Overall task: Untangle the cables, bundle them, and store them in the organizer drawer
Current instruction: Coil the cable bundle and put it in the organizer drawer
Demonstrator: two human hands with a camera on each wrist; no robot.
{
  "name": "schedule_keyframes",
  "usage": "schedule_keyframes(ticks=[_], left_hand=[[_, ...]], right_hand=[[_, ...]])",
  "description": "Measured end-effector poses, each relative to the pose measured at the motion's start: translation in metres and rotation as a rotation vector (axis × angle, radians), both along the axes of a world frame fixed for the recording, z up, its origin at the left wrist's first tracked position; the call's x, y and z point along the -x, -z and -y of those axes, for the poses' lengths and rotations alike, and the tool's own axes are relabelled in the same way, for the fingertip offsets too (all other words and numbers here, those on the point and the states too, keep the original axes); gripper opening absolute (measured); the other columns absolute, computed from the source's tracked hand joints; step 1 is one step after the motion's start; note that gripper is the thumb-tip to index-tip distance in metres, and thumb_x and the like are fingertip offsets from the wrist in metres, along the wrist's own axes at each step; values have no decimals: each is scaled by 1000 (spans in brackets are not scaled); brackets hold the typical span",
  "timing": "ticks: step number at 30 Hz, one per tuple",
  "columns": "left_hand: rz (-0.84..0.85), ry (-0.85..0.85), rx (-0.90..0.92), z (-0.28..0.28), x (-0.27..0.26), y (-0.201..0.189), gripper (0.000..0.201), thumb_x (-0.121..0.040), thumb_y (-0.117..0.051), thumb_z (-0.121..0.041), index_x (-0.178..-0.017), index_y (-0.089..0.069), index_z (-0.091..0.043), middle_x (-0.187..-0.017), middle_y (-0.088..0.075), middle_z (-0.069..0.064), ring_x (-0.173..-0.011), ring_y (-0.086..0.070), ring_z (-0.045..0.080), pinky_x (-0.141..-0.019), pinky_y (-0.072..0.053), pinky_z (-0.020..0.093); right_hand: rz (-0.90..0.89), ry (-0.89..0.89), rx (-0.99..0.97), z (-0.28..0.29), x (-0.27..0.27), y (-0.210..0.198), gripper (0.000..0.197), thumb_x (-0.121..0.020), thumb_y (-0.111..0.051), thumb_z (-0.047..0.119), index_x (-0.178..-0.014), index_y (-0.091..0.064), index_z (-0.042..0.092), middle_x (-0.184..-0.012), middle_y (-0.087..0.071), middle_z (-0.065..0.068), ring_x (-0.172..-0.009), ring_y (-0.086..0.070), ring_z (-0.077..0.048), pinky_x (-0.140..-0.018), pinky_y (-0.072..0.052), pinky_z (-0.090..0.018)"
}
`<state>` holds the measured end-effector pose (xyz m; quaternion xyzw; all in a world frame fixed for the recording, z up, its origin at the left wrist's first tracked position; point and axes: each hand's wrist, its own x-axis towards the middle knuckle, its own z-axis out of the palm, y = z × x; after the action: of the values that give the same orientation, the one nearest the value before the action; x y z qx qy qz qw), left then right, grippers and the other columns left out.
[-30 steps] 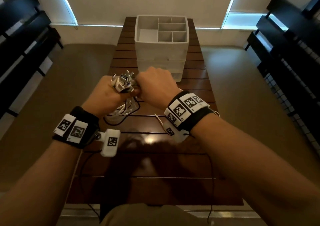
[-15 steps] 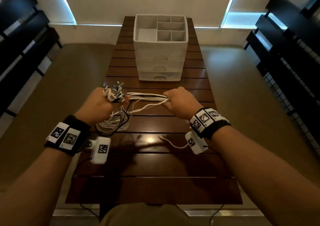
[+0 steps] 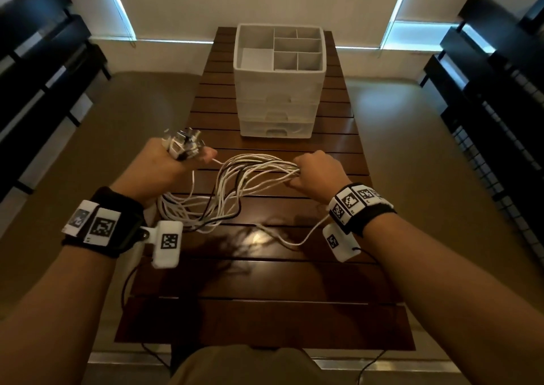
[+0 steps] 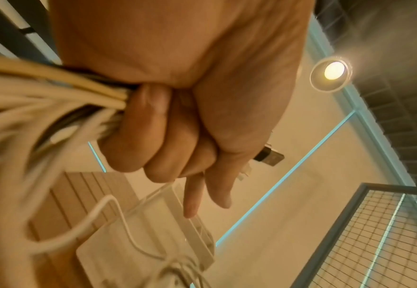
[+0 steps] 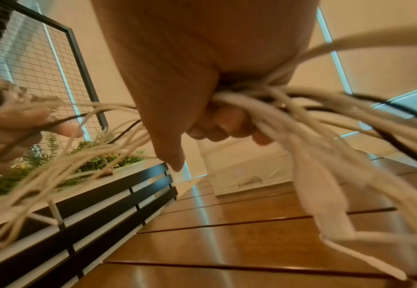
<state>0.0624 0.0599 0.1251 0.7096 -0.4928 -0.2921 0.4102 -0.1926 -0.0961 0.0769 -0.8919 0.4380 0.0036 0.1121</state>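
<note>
A bunch of white cables point(image 3: 235, 178) with one black strand stretches between my hands above the wooden table point(image 3: 265, 281). My left hand point(image 3: 167, 163) grips the bunch near its plug ends point(image 3: 184, 144), which stick up out of the fist; in the left wrist view the fingers point(image 4: 153, 136) curl round the cables point(image 4: 42, 93). My right hand point(image 3: 312, 172) grips the strands further along, fingers point(image 5: 227, 124) closed over the cables point(image 5: 264, 109). Loose loops sag onto the table under the left hand. The white organizer point(image 3: 279, 81) stands at the far end, its drawers closed.
A single white cable point(image 3: 291, 239) trails across the table towards my right wrist camera. Black slatted racks point(image 3: 44, 69) and a mesh panel point(image 3: 500, 119) flank the table. A planter with greenery point(image 5: 91, 161) sits on the left rack.
My hands, together over the plugs a second ago, have drawn apart. The right hand slid rightward along the cables, pulling the bunch out into a longer span.
</note>
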Motion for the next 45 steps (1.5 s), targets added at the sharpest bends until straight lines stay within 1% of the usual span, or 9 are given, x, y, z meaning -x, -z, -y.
schedule_keyframes(ticks=[2,6,10,15,22,27,30,39,45], left_hand=[[-18,-18,21,-1,0,-13,25,-92,-77,-25,-113,-79,-10,-69,-73,-16,-58,-62,-8,-55,-43,5],[123,165,-67,10,32,-20,52,-74,-84,-51,-117,-80,-22,-110,-78,-12,-105,-71,0,-92,-55,21],[215,325,-191,24,81,2,43,-67,-92,-54,-97,-76,-27,-87,-77,-12,-83,-71,-1,-75,-57,24],[261,334,-198,37,77,26,36,-71,-95,-41,-90,-74,-18,-87,-77,-2,-87,-72,16,-83,-57,48],[292,355,-101,38,48,19,19,-87,-85,-23,-76,-75,-12,-75,-76,-1,-70,-70,19,-68,-57,37],[347,278,-48,41,31,21,20,-90,-83,-26,-83,-76,-9,-73,-72,2,-67,-64,16,-61,-48,29],[312,295,-60,38,30,25,20,-89,-81,-34,-78,-76,-19,-67,-69,-6,-61,-61,6,-57,-43,20],[260,352,-80,58,88,61,18,-90,-83,-32,-75,-73,-32,-65,-66,-15,-62,-62,-2,-58,-41,15],[187,327,-125,76,129,65,20,-91,-82,-29,-82,-76,-12,-68,-66,-3,-58,-59,6,-56,-44,23]], right_hand=[[-10,14,-13,-2,3,1,30,-95,-64,49,-97,-70,20,-96,-69,-8,-95,-67,-35,-73,-48,-38],[-40,-65,32,-17,-10,-7,16,-98,-61,31,-97,-69,17,-94,-63,-9,-93,-66,-35,-70,-44,-38],[-39,-179,101,-35,-27,-20,13,-102,-54,26,-97,-65,20,-85,-52,-3,-87,-65,-32,-67,-41,-38],[-30,-225,103,-38,-27,-27,15,-102,-57,23,-101,-67,11,-100,-65,-11,-90,-66,-32,-67,-41,-37],[156,-265,9,-35,-31,-28,30,-91,-74,47,-104,-68,21,-92,-66,-1,-83,-61,-24,-67,-45,-36],[271,-238,-153,-21,-20,-20,19,-85,-81,32,-92,-67,21,-82,-71,0,-75,-67,-21,-69,-58,-41],[328,-127,-298,-13,4,-5,28,-92,-75,45,-75,-62,28,-66,-64,6,-54,-60,-6,-52,-50,-24],[-32,-59,-167,19,53,-2,35,-99,-60,47,-69,-54,30,-75,-57,2,-73,-59,-25,-66,-44,-34],[-102,12,-8,21,91,-15,33,-101,-55,43,-77,-55,20,-72,-49,0,-69,-56,-26,-65,-45,-34]])
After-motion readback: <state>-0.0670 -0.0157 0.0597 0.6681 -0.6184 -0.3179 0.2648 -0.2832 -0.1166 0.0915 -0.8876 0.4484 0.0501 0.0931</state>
